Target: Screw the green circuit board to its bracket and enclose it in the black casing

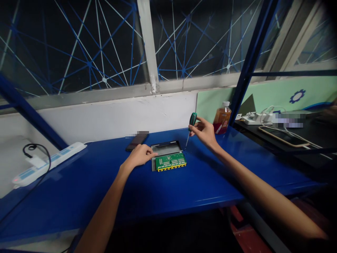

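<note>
My right hand [204, 133] pinches the green and black handle of a screwdriver [193, 119]. Its thin shaft slants down, with the tip close to a few tiny dark bits on the table, too small to name, just right of the case. A green circuit board [170, 161] with a yellow connector strip along its near edge lies at the front of a shallow grey metal case [167, 149]. At the case's left edge is my left hand [140, 155], its fingers bent and closed and its thumb against the metal. The undersides of those fingers are hidden.
A dark phone [137, 140] lies behind my left hand on the blue table [163, 200]. A bottle of amber drink [222, 117] stands at the back right. On the left is a white power strip [50, 163] with a black cable. Another phone [283, 136] charges on the right-hand desk.
</note>
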A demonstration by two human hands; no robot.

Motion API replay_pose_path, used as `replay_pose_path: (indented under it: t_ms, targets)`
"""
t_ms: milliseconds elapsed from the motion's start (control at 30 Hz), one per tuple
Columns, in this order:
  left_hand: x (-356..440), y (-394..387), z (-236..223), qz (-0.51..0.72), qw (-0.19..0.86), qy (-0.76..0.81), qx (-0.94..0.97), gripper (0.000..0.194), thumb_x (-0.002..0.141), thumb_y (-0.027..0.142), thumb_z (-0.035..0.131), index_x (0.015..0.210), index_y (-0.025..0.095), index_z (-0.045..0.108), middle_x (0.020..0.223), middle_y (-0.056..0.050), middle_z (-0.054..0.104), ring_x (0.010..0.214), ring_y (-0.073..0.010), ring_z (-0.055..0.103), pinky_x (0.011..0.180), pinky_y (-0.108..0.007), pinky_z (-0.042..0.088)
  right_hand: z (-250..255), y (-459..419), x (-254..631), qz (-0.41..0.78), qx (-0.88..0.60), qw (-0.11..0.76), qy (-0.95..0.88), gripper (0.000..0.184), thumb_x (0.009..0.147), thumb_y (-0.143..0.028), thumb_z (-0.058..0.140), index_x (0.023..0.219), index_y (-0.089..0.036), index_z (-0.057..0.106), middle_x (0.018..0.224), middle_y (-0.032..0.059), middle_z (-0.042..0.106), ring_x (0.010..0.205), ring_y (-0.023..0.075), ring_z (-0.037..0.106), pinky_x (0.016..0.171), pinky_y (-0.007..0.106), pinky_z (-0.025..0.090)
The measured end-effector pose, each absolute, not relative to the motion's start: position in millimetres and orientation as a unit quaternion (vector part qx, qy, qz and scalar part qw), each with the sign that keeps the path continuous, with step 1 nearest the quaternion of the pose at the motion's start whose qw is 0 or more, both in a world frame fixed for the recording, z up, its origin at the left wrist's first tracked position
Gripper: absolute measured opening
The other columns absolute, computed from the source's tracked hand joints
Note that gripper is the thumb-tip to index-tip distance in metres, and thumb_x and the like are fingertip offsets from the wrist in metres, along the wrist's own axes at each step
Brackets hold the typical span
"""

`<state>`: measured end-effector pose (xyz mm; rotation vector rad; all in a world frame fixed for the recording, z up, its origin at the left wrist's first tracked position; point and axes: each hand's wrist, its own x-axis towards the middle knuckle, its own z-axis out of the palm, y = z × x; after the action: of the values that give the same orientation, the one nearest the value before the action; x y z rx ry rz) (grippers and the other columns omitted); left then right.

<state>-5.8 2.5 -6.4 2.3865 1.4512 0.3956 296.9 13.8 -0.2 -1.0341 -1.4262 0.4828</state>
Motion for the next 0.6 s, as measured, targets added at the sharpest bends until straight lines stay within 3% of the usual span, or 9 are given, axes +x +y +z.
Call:
replay_pose_path:
  t_ms: [233, 400, 600]
  targets:
    - [13.9, -5.6, -5.4, 0.228, 0.085, 0.505, 0.828, 0.035, 0.083, 0.046, 0.052, 0.079, 0.02, 0.075, 0.065, -0.005, 0.067, 0.059, -0.0161, 0.053, 0.056, -0.027, 0.031, 3.7, 4.9, 285.9, 0.298, -0.404, 0.619, -0.603, 0.063, 0.074, -0.041, 0.065, 0.127, -0.012, 0.046, 0.067, 0.0009, 0.061, 0.058, 0.0191, 0.066, 0.061, 0.038, 0.057]
    - [44.2, -16.6, -14.9, 0.291, 0.174, 0.418, 0.843, 0.031, 0.079, 0.046, 0.062, 0.092, 0.02, 0.074, 0.082, -0.004, 0.069, 0.059, -0.0124, 0.051, 0.059, -0.025, 0.037, 7.6, -7.5, 269.8, 0.383, -0.373, 0.611, -0.584, 0.069, 0.071, -0.043, 0.069, 0.129, -0.017, 0.041, 0.072, 0.0016, 0.062, 0.064, 0.0219, 0.068, 0.066, 0.041, 0.059]
    - [49.1, -17.0, -21.1, 0.282, 0.224, 0.417, 0.835, 0.034, 0.068, 0.049, 0.073, 0.086, 0.019, 0.074, 0.082, -0.005, 0.068, 0.056, -0.011, 0.048, 0.055, -0.026, 0.036, 8.5, -15.3, 259.0, 0.386, -0.362, 0.608, -0.592, 0.069, 0.072, -0.045, 0.068, 0.129, -0.02, 0.039, 0.074, 0.0018, 0.063, 0.066, 0.0219, 0.069, 0.066, 0.04, 0.058]
